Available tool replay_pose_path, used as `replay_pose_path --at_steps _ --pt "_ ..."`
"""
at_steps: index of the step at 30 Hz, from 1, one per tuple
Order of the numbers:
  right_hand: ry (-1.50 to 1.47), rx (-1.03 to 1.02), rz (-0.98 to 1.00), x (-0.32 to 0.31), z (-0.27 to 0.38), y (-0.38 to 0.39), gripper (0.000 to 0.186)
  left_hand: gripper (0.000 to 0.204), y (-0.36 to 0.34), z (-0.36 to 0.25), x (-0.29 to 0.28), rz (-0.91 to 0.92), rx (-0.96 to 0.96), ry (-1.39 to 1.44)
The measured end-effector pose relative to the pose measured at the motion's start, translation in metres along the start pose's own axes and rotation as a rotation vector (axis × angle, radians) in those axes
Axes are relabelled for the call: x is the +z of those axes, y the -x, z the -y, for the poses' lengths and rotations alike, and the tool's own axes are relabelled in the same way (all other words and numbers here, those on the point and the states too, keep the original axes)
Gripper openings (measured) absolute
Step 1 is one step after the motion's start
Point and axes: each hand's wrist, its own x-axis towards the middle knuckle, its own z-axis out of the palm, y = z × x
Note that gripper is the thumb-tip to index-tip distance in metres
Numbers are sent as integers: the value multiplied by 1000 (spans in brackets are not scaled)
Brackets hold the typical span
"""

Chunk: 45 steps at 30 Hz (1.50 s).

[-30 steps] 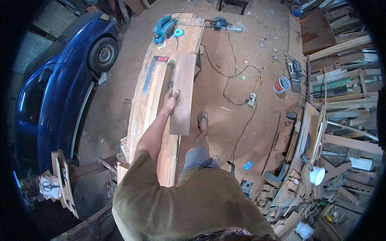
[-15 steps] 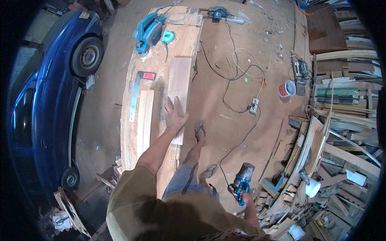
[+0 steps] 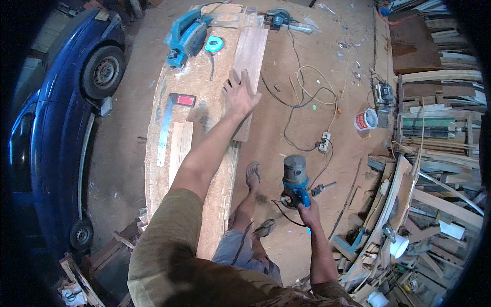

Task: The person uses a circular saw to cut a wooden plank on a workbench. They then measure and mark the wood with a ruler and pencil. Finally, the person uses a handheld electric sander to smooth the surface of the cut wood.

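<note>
My left hand (image 3: 240, 97) lies flat on a long, smooth brown board (image 3: 254, 48), its fingers spread. The board rests along the right edge of the wooden workbench (image 3: 215, 94), slightly overhanging it. In my right hand (image 3: 308, 214) is a router (image 3: 295, 176) with a grey cylindrical motor and a blue body, held off the bench above the floor. My fingers wrap round its blue handle. Left of my left forearm, a pale strip of wood (image 3: 180, 146) and a try square (image 3: 164, 128) with a dark and red stock lie on the bench.
A blue electric planer (image 3: 186, 38) and turquoise tape measure (image 3: 214, 44) sit at the bench's far end, another power tool (image 3: 279, 19) beyond. Cords and a white socket block (image 3: 324, 143) lie on the floor near a white bucket (image 3: 366, 119). Wood offcuts (image 3: 378, 220) pile right; a blue car (image 3: 56, 117) stands left.
The board has slid away from me along the bench, my left hand moving forward with it. My right hand has raised the router and brought it forward and slightly left.
</note>
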Motion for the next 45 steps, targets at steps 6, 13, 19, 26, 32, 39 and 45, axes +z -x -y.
replay_pose_path --at_steps 6,13,19,26,32,39,45 --pt "-293 -188 -108 15 62 19 34 103 13 1 -5 12 23 -3" --pt "-446 -334 -262 42 136 51 35 96 -4 10 5 -28 108 -8" --pt "-483 -413 -284 80 156 59 26 93 -12 55 20 -136 272 69" --pt "-467 -499 -251 145 168 46 40 91 -11 50 13 -66 192 127" --pt "-637 -527 -176 184 153 48 35 90 -9 60 19 -94 189 225" --pt "-534 -565 -178 213 109 35 35 88 -8 59 15 -93 162 300" --pt "-448 -605 -105 210 159 44 24 86 -10 60 12 -83 151 316"
